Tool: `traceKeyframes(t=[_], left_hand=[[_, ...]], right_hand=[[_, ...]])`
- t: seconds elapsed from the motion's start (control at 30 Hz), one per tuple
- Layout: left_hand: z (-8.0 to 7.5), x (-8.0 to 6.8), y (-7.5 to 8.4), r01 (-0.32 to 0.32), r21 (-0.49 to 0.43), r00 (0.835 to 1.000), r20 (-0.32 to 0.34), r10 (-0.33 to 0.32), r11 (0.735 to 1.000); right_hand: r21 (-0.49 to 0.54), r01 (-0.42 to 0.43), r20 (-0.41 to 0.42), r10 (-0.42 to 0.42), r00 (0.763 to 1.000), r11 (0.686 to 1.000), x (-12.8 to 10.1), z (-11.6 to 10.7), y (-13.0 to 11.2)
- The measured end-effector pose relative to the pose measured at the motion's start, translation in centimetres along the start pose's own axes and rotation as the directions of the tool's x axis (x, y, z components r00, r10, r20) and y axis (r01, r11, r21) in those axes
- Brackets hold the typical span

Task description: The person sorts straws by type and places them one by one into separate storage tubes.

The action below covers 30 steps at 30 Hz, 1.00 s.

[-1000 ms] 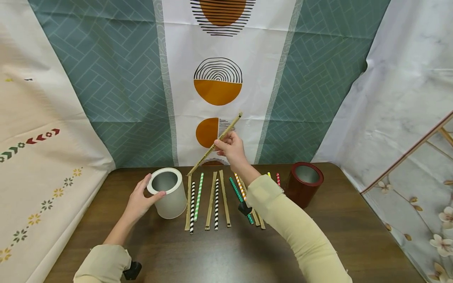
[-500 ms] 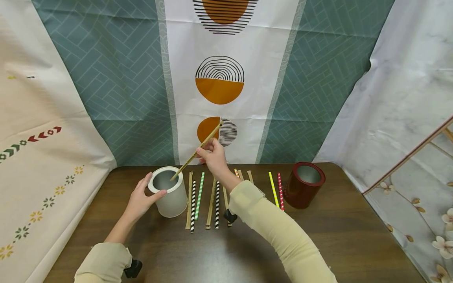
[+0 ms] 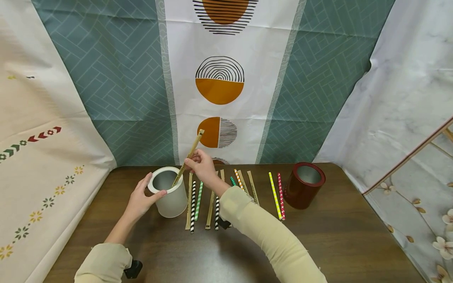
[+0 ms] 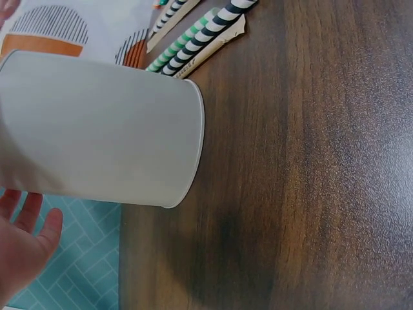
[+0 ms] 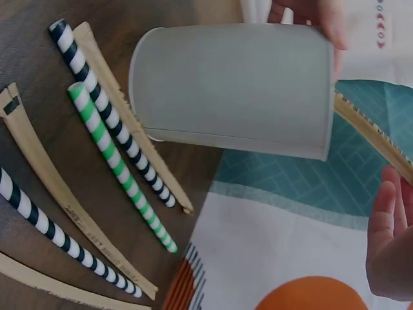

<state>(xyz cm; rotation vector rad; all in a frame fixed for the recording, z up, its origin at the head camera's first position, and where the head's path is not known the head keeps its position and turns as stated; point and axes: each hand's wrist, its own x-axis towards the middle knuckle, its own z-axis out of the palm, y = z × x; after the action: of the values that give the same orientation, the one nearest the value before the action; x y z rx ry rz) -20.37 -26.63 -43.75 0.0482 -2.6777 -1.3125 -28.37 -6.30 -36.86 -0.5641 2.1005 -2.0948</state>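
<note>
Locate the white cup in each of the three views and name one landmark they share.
Head: the white cup stands left of centre on the table, held by the left hand.
Left wrist: it fills the upper left.
Right wrist: it lies top centre.
Shared landmark: the green-and-white straw beside the cup.

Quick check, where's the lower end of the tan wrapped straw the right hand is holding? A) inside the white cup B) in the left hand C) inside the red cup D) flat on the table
A: the right hand pinches the tan wrapped straw, whose lower end dips past the rim into the white cup, which the left hand holds; the red cup stands apart to the right.
</note>
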Motion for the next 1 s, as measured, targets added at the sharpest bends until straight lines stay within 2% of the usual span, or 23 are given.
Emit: traceKeyframes(t=[0.1,0.23,0.37,0.47,0.83,1.0], left_hand=[[0.0,0.0,0.0,0.001,-0.001,1.0,0.001,-0.001,1.0],[0.1,0.1,0.0,-0.001,-0.007,1.0,-0.001,0.001,1.0],[0.1,0.1,0.0,-0.003,-0.018,1.0,-0.002,0.003,1.0],[0.0,0.0,0.0,0.003,-0.022,1.0,-0.001,-0.003,1.0],[-0.1,0.0,0.3,0.009,-0.013,1.0,-0.003,-0.009,1.0],[-0.1,-0.1,0.3,0.011,-0.013,1.0,0.001,-0.011,1.0]], right_hand=[[-0.036,-0.036,0.049,0.038,0.998,0.999,-0.1,0.2,0.7],[-0.135,-0.117,0.106,0.131,0.986,0.984,-0.6,-0.1,1.6],[-0.238,-0.163,0.161,0.205,0.965,0.957,-1.2,-1.4,3.1],[-0.252,-0.173,0.192,0.224,0.956,0.952,-1.8,-2.6,3.3],[-0.254,-0.161,0.142,0.201,0.969,0.954,-2.2,-6.9,6.4],[-0.252,-0.184,0.107,0.216,0.97,0.95,-2.4,-8.8,7.5]])
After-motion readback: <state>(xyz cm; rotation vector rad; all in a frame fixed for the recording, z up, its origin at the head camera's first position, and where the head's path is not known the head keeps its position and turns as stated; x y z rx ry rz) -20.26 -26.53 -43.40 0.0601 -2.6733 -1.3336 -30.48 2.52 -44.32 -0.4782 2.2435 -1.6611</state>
